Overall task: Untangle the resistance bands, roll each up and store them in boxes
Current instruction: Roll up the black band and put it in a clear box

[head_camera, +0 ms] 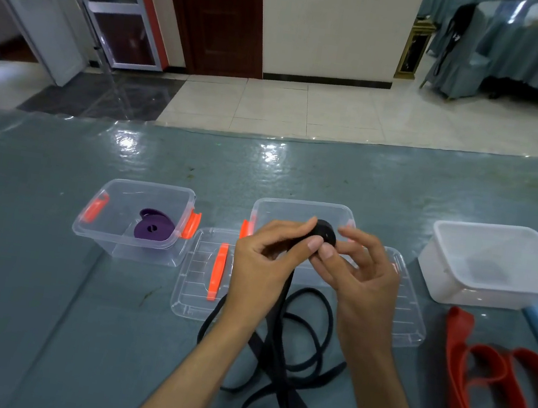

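Here the black band point(287, 362) is partly wound into a small roll point(325, 237), its flat face turned toward the camera, held above the middle clear box point(301, 208). Its loose tail runs down toward the person and loops on the table point(26, 273). The left hand point(266, 262) and right hand point(357, 278) pinch the roll.

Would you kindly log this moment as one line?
both hands rolling black band | purple band boxed | red band loose

A dark red door point(218, 13) and a draped teal chair point(467, 59) stand beyond the table point(21, 307).
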`<state>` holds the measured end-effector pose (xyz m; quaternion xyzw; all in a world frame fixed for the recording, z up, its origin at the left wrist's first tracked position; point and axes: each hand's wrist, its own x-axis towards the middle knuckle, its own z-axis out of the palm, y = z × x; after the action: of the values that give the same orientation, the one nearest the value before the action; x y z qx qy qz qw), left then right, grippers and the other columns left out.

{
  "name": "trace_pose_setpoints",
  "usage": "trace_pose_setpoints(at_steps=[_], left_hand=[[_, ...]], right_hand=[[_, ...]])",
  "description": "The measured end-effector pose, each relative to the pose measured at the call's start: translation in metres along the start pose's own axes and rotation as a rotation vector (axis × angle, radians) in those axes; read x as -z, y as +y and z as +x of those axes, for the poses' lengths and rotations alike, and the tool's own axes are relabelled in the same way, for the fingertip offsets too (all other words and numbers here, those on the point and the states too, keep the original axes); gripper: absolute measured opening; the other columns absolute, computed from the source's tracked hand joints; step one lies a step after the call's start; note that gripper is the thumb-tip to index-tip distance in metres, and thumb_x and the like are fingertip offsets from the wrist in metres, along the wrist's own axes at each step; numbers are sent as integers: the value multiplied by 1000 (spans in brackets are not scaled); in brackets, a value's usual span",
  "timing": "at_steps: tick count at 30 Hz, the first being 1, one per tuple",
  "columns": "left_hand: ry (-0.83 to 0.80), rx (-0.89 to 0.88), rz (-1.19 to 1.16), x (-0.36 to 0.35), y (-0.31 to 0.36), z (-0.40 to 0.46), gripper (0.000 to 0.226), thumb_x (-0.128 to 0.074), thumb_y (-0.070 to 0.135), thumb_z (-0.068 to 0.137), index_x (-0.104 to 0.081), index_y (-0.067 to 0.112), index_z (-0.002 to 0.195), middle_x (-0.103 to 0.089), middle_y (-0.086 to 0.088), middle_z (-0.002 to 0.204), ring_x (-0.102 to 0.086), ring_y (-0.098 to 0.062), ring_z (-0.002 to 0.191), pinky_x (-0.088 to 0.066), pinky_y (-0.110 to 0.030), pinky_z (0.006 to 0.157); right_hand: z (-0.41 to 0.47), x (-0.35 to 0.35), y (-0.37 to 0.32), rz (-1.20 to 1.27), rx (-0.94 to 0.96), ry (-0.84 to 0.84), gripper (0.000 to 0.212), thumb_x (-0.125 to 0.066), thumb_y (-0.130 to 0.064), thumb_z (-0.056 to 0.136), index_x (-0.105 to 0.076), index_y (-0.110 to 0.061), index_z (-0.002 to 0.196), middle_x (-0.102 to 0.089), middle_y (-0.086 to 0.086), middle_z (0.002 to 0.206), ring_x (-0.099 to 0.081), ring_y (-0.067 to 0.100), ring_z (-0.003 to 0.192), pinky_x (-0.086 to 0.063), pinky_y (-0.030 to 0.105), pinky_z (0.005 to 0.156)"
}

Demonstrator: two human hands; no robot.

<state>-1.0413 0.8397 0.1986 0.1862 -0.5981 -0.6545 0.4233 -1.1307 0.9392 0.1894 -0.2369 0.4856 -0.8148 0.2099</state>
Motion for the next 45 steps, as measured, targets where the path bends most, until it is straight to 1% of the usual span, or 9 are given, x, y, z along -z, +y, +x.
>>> trace_pose_setpoints(at_steps=[6,9,12,16,24,32,36,41,45], left_hand=[[-46,-34,123,12,-2,0,22,-79,14,94,-80,21,114,-80,0,110,-77,-20,106,-58,-26,93],[-28,-49,178,10,-2,-4,18,-82,22,92,-77,27,108,-80,3,106,-77,-21,104,-59,-28,92],[-2,-33,150,9,-4,-2,15,-84,22,89,-80,30,101,-81,4,105,-77,-18,103,-58,-26,91],[-80,-54,185,14,-7,-3,28,-81,17,92,-79,26,119,-77,2,113,-74,-23,111,-59,-28,94],[-169,-107,312,19,-1,0,33,-74,18,97,-76,28,129,-70,6,108,-70,-25,105,-57,-28,90],[41,21,-7,8,-3,-5,22,-82,7,89,-80,24,103,-81,-5,106,-77,-23,105,-58,-27,91],[34,8,30,16,0,-2,22,-84,11,88,-82,23,106,-81,-3,108,-77,-22,106,-58,-27,93],[92,1,-13,3,1,-6,23,-85,22,86,-82,29,108,-81,-3,107,-77,-23,106,-60,-31,93],[57,-25,-7,3,-2,-7,27,-80,18,90,-81,26,116,-79,2,117,-73,-16,116,-56,-24,97]], right_hand=[[8,8,1,-215,-5,-69,7,-83,-21,90,-78,-22,95,-81,6,103,-79,25,97,-61,27,69],[13,12,-1,-266,16,-47,8,-84,-21,89,-78,-16,90,-81,6,98,-78,24,82,-59,25,64],[14,11,-2,-246,27,-51,12,-82,-18,91,-75,-12,97,-80,8,97,-80,25,82,-64,29,67],[11,8,0,-210,27,-64,14,-73,-10,97,-73,-13,111,-77,7,106,-80,29,90,-67,37,72],[10,7,0,-159,32,-83,8,-75,-8,96,-69,-11,101,-79,11,100,-81,33,87,-67,43,71],[7,2,2,-188,55,-42,13,-80,-25,91,-71,-18,97,-79,4,104,-81,27,91,-67,41,69],[17,13,-2,-357,56,-119,12,-85,-25,86,-74,-19,90,-81,3,102,-79,23,99,-66,49,82],[10,-1,-2,-198,156,-2,15,-84,-21,88,-78,-24,102,-80,6,98,-79,26,94,-64,32,80],[5,-6,2,-70,150,40,14,-79,-8,90,-78,-21,96,-77,9,101,-77,33,102,-65,38,83]])
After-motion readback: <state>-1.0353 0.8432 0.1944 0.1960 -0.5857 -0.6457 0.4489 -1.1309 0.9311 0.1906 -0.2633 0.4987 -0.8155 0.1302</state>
